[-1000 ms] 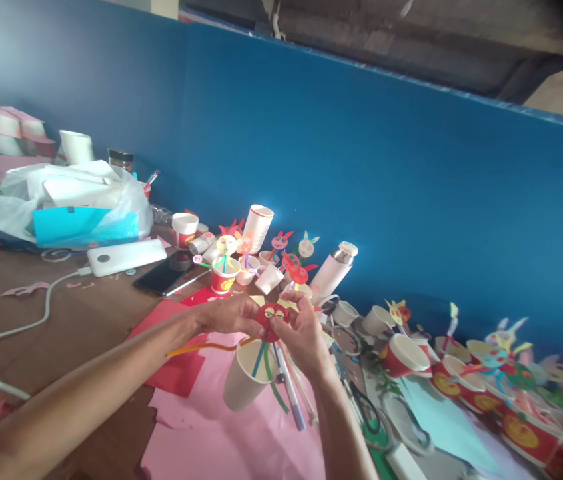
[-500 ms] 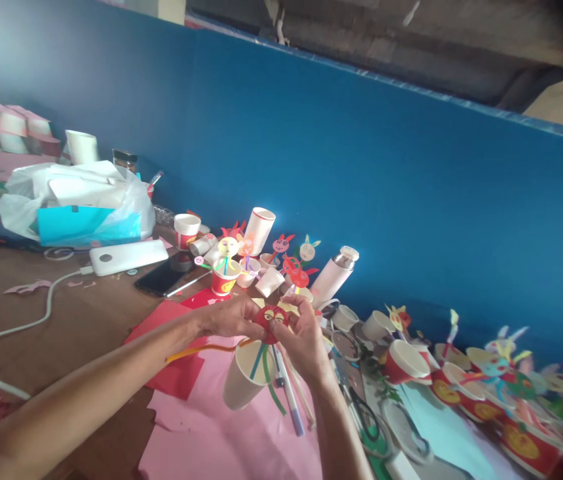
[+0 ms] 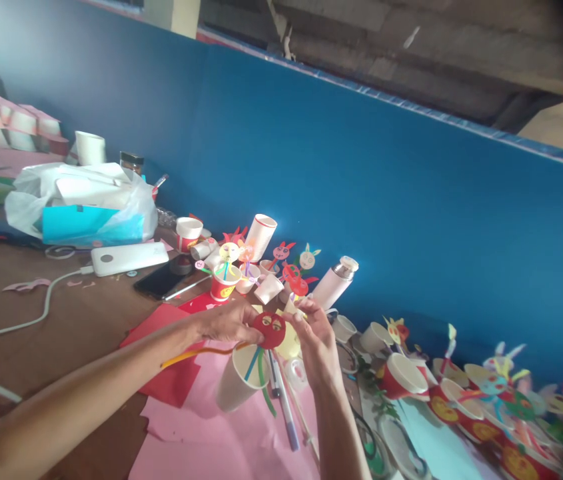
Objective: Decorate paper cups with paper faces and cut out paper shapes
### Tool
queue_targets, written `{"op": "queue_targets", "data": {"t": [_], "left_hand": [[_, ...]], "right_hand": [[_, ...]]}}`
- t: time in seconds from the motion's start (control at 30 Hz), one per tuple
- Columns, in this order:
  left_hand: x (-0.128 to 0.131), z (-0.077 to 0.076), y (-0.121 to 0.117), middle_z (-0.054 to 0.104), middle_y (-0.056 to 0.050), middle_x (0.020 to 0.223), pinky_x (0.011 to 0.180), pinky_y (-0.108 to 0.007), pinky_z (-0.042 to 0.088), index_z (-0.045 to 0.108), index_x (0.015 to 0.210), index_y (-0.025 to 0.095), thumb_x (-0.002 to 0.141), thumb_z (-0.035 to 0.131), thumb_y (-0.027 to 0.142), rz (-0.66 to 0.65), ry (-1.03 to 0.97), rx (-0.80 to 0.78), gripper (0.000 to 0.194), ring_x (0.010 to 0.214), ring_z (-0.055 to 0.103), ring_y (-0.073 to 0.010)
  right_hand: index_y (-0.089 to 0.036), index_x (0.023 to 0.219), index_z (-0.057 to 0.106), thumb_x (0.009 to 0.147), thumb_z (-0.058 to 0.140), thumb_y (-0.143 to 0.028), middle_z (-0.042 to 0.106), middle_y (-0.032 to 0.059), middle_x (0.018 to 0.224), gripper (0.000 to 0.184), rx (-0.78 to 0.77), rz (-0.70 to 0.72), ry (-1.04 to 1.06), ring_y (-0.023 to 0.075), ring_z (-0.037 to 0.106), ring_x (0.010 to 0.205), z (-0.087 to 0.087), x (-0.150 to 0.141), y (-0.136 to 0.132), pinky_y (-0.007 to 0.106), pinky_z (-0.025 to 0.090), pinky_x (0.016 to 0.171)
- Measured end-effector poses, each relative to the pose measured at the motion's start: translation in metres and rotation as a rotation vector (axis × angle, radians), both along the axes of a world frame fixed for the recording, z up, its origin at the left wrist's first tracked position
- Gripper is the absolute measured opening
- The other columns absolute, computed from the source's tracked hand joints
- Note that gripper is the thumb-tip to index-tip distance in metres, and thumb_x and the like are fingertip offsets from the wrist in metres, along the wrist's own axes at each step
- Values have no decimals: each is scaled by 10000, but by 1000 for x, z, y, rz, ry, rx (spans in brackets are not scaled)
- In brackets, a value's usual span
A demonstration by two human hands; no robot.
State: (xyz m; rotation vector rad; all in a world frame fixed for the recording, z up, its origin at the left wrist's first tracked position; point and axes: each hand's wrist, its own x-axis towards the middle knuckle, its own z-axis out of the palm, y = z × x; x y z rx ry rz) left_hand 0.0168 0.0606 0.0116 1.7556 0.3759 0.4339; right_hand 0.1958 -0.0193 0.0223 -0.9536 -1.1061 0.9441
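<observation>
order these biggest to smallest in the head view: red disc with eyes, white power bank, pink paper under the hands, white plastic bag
1. Pink paper, though partly covered
2. White plastic bag
3. White power bank
4. Red disc with eyes, in the left hand

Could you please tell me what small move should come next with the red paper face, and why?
Perhaps bring the right hand down to the purple-ended pen: the left hand pinches the red face, which shows two eyes but no mouth I can make out.

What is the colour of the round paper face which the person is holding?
Red; it shows best in the head view.
</observation>
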Motion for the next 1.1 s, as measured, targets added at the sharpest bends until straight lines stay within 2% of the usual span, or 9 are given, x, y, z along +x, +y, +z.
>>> {"op": "queue_targets", "data": {"t": [0.1, 0.2, 0.37, 0.5, 0.63, 0.83, 1.1], "left_hand": [[0, -1, 2, 569, 20, 650, 584, -196, 384, 687, 738, 142, 738, 637, 318, 35, 42, 106, 183, 619, 500, -108], [0, -3, 3, 572, 22, 665, 584, -190, 377, 696, 753, 146, 747, 627, 313, 48, 75, 146, 181, 626, 501, -109], [1, -5, 3, 547, 22, 642, 574, -193, 368, 688, 748, 130, 748, 621, 283, 16, 61, 130, 167, 606, 484, -106], [2, -6, 4, 516, 34, 613, 548, -181, 341, 665, 711, 127, 752, 605, 238, -28, 19, 122, 133, 583, 452, -88], [2, -8, 5, 561, 26, 671, 586, -182, 363, 683, 771, 138, 749, 609, 238, -42, 23, 111, 126, 635, 483, -100], [2, -8, 4, 530, 36, 624, 563, -181, 345, 678, 735, 139, 736, 619, 277, -34, 36, 116, 150, 598, 456, -92], [2, -8, 3, 493, 39, 575, 500, -189, 308, 669, 708, 145, 715, 627, 339, 8, 106, 112, 199, 533, 408, -86]], "right_hand": [[-218, 955, 475, 728, 716, -294, 634, 24, 972, 339, -28, 48, 15, 177, 634, 880, 2, -6, -4, 310, 472, 802], [-221, 973, 465, 705, 730, -276, 664, 25, 910, 381, -48, 44, -9, 181, 638, 886, 1, -12, -5, 295, 481, 775], [-221, 973, 443, 718, 706, -266, 656, 44, 974, 369, -65, 59, -32, 173, 638, 867, -1, -16, -4, 295, 490, 755], [-218, 982, 440, 710, 696, -262, 636, 18, 846, 376, -104, 41, -111, 160, 626, 733, -3, -17, -3, 270, 486, 634], [-221, 984, 449, 717, 654, -224, 610, -3, 816, 337, -162, 27, -242, 133, 599, 653, -5, -18, -3, 250, 480, 582], [-210, 995, 473, 703, 641, -208, 614, -4, 800, 337, -180, -30, -344, 140, 606, 661, -3, -16, -5, 248, 491, 573], [-209, 932, 568, 649, 691, -232, 643, 9, 819, 309, -194, -44, -321, 150, 606, 655, 0, -16, -9, 257, 495, 573]]}}
